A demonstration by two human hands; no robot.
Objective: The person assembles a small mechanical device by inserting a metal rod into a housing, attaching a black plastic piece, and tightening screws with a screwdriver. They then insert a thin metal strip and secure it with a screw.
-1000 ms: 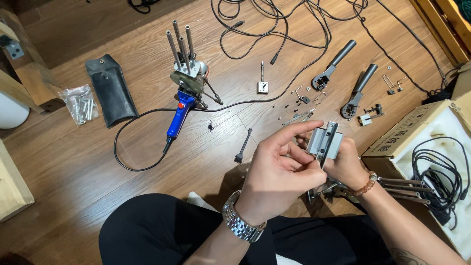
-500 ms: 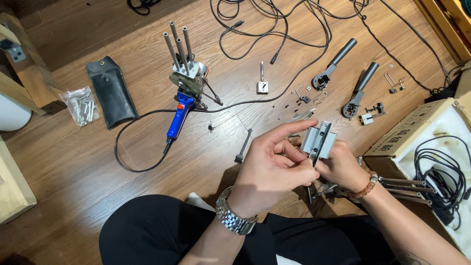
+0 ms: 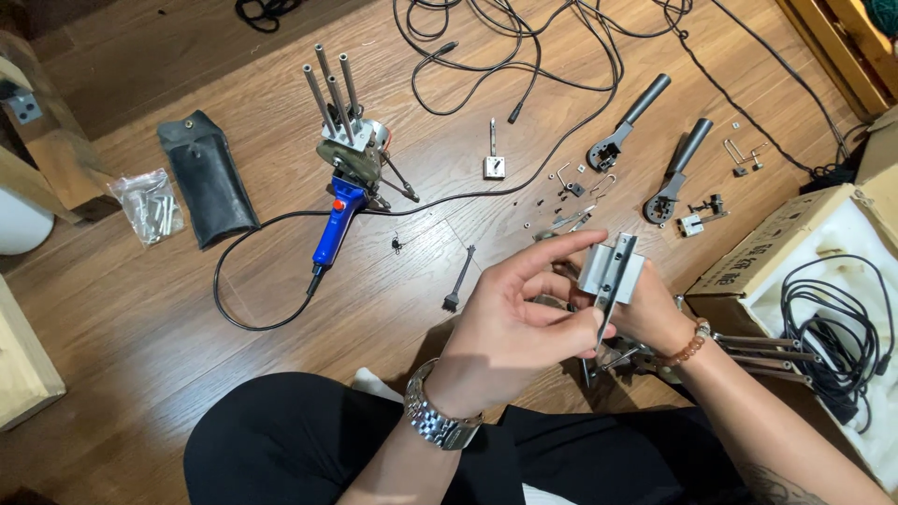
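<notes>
Status: assy of the small metal bracket [image 3: 613, 271] is in progress, not finished, judging by loose hardware on the floor. The bracket sits in front of the person, above the lap, between both hands. Left hand [image 3: 510, 323] has thumb and fingers pinched on a thin flat metal strip [image 3: 610, 297] laid against the bracket's slot; index finger extended. Right hand [image 3: 655, 318] is behind the bracket, gripping it from below; finger positions mostly hidden.

Not yet fitted, by the look of it: small screws and clips [image 3: 571, 187], two dark-handled tools [image 3: 627, 122], a rod cluster w/ blue handle [image 3: 341, 140].

Surface: wood plank floor [image 3: 187, 309], person seated. Black cables [image 3: 524, 47], black pouch [image 3: 206, 178], bag of pins [image 3: 150, 206], open cardboard box w/ white foam [image 3: 795, 252] at right.
</notes>
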